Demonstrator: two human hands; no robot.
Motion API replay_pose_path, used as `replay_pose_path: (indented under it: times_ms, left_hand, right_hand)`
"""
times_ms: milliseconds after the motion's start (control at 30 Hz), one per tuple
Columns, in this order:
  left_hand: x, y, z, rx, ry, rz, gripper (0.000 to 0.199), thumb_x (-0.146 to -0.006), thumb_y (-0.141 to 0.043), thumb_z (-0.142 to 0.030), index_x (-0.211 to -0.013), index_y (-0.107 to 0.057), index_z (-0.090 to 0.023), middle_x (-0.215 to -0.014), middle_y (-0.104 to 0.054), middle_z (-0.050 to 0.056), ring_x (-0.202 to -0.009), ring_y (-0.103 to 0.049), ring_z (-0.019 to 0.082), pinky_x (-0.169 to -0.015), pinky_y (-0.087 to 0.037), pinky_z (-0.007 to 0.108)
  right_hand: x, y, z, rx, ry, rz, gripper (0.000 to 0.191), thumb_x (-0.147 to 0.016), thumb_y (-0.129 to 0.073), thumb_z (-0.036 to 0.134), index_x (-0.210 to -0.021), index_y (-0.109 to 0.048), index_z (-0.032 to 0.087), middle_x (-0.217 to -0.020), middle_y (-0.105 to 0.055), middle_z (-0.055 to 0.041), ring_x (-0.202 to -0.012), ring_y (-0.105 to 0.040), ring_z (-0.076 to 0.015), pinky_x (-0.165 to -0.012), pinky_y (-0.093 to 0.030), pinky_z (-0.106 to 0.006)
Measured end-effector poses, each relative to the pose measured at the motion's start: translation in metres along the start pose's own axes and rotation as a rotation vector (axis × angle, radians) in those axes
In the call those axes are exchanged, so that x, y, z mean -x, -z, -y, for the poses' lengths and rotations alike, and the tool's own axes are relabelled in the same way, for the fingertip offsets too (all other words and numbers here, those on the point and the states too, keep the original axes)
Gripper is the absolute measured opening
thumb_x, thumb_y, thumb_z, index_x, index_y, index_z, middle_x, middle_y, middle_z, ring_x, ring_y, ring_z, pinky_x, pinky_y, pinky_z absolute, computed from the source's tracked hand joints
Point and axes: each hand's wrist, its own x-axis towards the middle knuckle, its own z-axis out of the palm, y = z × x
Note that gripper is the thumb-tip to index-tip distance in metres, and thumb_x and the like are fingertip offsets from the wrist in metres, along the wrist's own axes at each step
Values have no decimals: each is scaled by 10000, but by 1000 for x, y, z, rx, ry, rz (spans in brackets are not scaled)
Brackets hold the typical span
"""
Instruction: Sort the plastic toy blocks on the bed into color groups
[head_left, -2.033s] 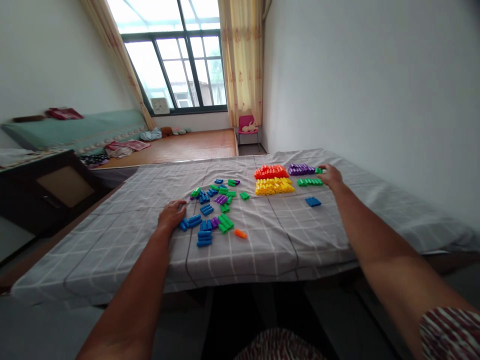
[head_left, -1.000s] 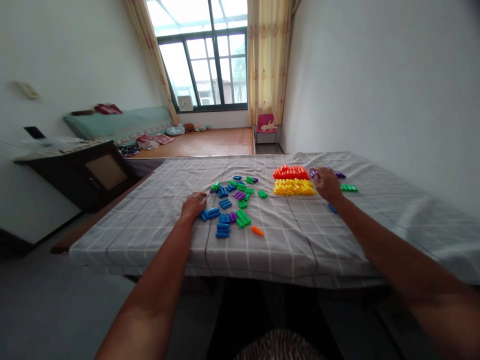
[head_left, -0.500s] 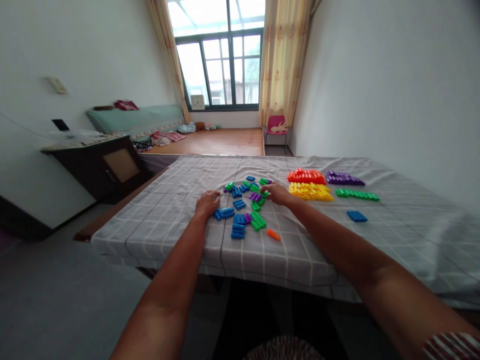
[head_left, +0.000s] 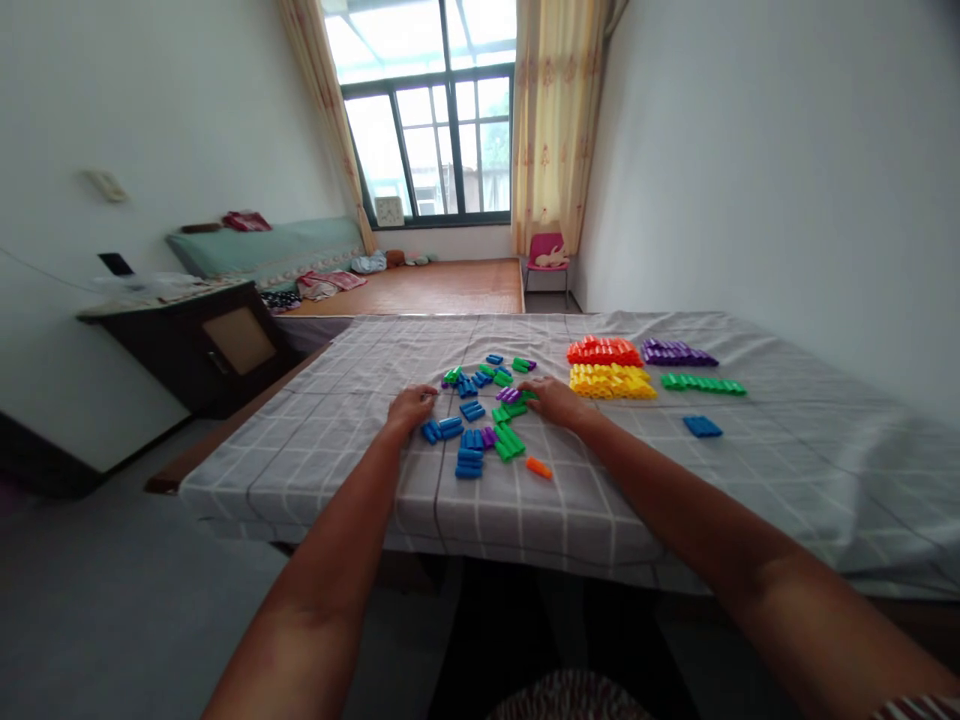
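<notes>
Small ridged plastic blocks, blue, green and purple, lie scattered on a grey checked cloth between my two hands. My left hand (head_left: 411, 407) rests on the cloth at their left side, fingers loosely bent and holding nothing that I can see, close to some blue blocks (head_left: 450, 427). At the right of the scatter, my right hand (head_left: 553, 402) has its fingers closed on a green block (head_left: 530, 397), partly hidden by the fingertips. Purple blocks (head_left: 508, 395) and more green blocks (head_left: 508, 442) lie just left of it. A single orange block (head_left: 538, 468) sits nearer to me.
Sorted by colour on the right are red blocks (head_left: 604, 351), yellow blocks (head_left: 611, 381), purple blocks (head_left: 679, 352), a green row (head_left: 703, 384) and a few blue blocks (head_left: 703, 427). The cloth-covered table (head_left: 315, 440) has its front edge near me. A dark cabinet (head_left: 195, 340) stands left.
My right hand has drawn slightly nearer with its fingers among the green blocks, where the green pieces have shifted a little. My left hand stays beside the blue blocks. The view has turned slightly.
</notes>
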Motion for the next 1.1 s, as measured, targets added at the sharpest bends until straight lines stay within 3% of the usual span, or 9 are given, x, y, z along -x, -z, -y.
replay_pose_path:
  times_ms: [167,333,433,533,600,733,867,967,1100]
  left_hand:
    - [-22,0,-27,33,-146,-104,348,-872,-506,-324,-1157,-662,-201,-1208,-659,85,-1157,-568,231,-1031,-402,346]
    - [-32,-17,-59,145,-168,-64,372,-794,-630,-306,-1145,-660,-183,-1162,-665,115,-1105,-589,255,-995,-425,371]
    - [-25,-21,-81,507,-247,-30,344,-827,-592,-340,-1129,-659,-189,-1081,-693,83,-1000,-630,222,-913,-472,354]
    - [-11,-25,-103,900,-349,140,433,-813,-616,-424,-1166,-622,-173,-1041,-690,82,-942,-640,207,-837,-495,341]
    - [0,-29,-114,1042,-350,246,449,-766,-674,-447,-1108,-622,-160,-1001,-679,78,-889,-638,191,-797,-497,330]
    - [11,-39,-123,1095,-340,270,410,-674,-765,-451,-889,-598,-145,-851,-634,34,-790,-609,149,-747,-485,296]
    - [13,-42,-126,1049,-336,263,383,-704,-726,-486,-823,-561,-163,-740,-600,5,-698,-586,132,-681,-477,278]
    - [11,-34,-125,835,-382,184,313,-754,-668,-478,-795,-587,-178,-716,-622,13,-687,-591,150,-676,-475,284]
    - [2,-11,-104,509,-271,-229,291,-883,-485,-425,-915,-664,-198,-933,-704,45,-884,-629,186,-795,-473,285]
  right_hand:
    - [14,-8,-3,-49,73,-112,361,-860,-486,110,-1171,-637,213,-1177,-666,-54,-1079,-535,-222,-972,-420,-377]
    - [18,-6,2,-58,98,-151,303,-835,-542,178,-1117,-646,212,-1122,-675,-59,-1062,-530,-236,-956,-428,-390]
    - [14,-6,2,-109,37,-253,230,-880,-523,265,-1068,-648,222,-1066,-685,-73,-1070,-539,-248,-955,-434,-415]
    - [9,-7,1,-286,-46,-382,280,-912,-484,317,-1161,-578,230,-1081,-668,-73,-944,-603,-212,-885,-487,-397]
    - [7,-8,0,-446,-53,-380,381,-893,-521,377,-1246,-500,238,-1098,-647,-70,-820,-629,-176,-766,-533,-352]
    - [6,-11,1,-559,23,-360,564,-796,-649,433,-1284,-447,239,-1145,-609,-84,-843,-634,-179,-700,-557,-330]
    - [5,-11,2,-508,61,-413,543,-771,-686,412,-1247,-484,243,-1160,-588,-84,-867,-621,-186,-745,-566,-357]
    - [5,-10,1,-467,76,-374,464,-816,-632,356,-1250,-508,245,-1144,-582,-78,-828,-620,-165,-765,-565,-350]
    - [7,-6,0,-377,75,-411,481,-820,-601,274,-1291,-512,252,-1255,-530,-98,-1036,-585,-209,-863,-537,-352]
